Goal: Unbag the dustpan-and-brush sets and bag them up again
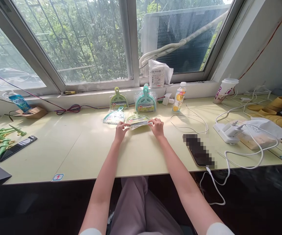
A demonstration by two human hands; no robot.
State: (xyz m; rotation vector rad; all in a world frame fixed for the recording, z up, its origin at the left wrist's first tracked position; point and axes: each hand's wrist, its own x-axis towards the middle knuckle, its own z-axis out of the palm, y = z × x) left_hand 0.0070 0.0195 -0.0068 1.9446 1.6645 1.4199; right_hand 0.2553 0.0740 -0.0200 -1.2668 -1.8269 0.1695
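Observation:
A yellow-green mini dustpan-and-brush set [138,120] in clear wrap lies on the table before me, its handle pointing toward the window. My left hand [121,130] pinches its near left corner, and my right hand [157,126] pinches the near right corner. Just left of it lies a pale teal wrapped dustpan set [114,116], apart from my fingers. Behind, a green dustpan set [118,99] leans upright against the sill wall. Beside that one, several teal dustpan sets [145,100] stand stacked together.
To the right are a juice bottle [179,98], a phone [198,150] on a white cable, a power strip [225,133] and a paper cup [225,91]. At left lie green plastic pieces [3,143], a black flat case [18,148] and a cardboard tray [34,112].

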